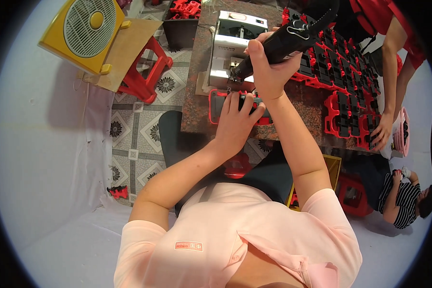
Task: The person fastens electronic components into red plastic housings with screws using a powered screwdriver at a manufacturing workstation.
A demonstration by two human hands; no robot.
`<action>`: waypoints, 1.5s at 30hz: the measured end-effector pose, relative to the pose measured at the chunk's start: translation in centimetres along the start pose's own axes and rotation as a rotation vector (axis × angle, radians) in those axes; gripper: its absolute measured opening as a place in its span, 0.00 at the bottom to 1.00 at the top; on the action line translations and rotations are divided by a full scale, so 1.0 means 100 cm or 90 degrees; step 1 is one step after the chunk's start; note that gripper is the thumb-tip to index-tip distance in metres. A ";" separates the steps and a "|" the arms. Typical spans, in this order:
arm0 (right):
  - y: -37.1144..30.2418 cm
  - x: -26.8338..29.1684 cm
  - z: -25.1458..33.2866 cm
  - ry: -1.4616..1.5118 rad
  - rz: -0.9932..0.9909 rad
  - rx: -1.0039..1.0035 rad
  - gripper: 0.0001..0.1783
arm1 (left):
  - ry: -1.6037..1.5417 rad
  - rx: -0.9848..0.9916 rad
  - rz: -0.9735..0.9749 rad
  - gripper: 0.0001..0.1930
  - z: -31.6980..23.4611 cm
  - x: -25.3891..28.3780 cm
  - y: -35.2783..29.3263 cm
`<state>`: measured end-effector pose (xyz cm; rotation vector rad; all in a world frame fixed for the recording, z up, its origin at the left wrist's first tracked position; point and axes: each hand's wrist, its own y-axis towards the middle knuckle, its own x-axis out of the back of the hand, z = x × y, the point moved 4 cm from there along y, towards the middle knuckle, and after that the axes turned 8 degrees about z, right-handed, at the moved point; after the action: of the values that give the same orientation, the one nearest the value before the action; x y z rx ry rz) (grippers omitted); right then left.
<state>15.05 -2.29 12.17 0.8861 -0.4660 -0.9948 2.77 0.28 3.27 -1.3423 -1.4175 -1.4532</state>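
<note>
My right hand (276,77) is wrapped round a black electric screwdriver (276,48), thumb along its body. The driver slants down to the left, its tip over the front of a white box-shaped screw feeder (224,50). Just nearer to me, a red-and-black plastic housing (217,106) lies at the table's edge. My left hand (236,120) grips it from above, with the fingers curled over its middle. That hand hides part of the housing, and I cannot make out a screw on the driver's tip.
Rows of red-and-black housings (341,67) cover the right of the stone-topped table (197,96). A co-worker's hand (381,132) touches one at the right edge. A yellow fan (89,29) stands on a board over a red stool (151,72) at left. Another person (401,201) sits at far right.
</note>
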 end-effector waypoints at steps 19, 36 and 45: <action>0.017 -0.039 0.028 0.109 0.011 -0.059 0.08 | -0.109 -0.012 -0.140 0.30 0.002 -0.007 -0.003; 0.018 -0.040 0.019 0.149 0.112 -0.196 0.22 | -0.099 -0.012 -0.125 0.29 0.005 -0.009 -0.003; 0.016 -0.006 -0.001 -0.012 0.023 0.002 0.14 | -0.078 -0.013 -0.139 0.32 0.000 -0.009 0.001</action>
<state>15.66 -1.33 13.49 0.8697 -0.4981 -0.9705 3.07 0.06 2.41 -1.3432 -1.6763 -1.5493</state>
